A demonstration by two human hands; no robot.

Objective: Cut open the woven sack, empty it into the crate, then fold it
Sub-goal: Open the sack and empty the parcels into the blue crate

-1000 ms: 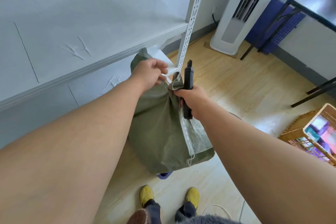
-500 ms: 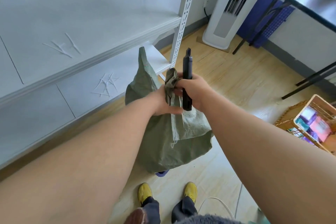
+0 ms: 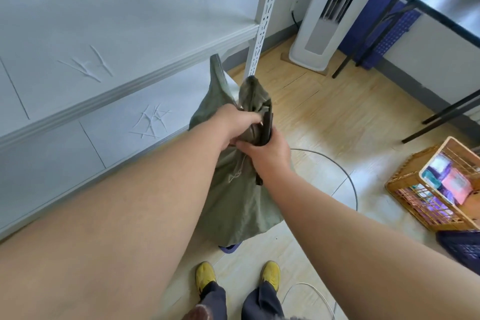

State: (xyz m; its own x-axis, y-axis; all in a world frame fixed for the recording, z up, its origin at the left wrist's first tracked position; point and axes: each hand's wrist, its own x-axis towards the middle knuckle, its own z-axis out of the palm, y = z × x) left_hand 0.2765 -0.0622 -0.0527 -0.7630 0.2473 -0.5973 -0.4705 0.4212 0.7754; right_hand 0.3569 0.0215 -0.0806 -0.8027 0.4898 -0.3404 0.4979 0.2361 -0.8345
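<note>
Cutting-open step: left hand (image 3: 235, 122) grips the woven sack (image 3: 233, 189) neck, right hand (image 3: 267, 150) grips the black cutter (image 3: 267, 125); next likely slicing the tied closure.

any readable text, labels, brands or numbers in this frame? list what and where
None readable.
Green woven sack: no print shows on the visible side.
Black cutter in the right hand: no marking can be made out.
Packets in the wicker crate: coloured printing, too blurred to read.
White tower unit and white shelving: no label visible.
</note>
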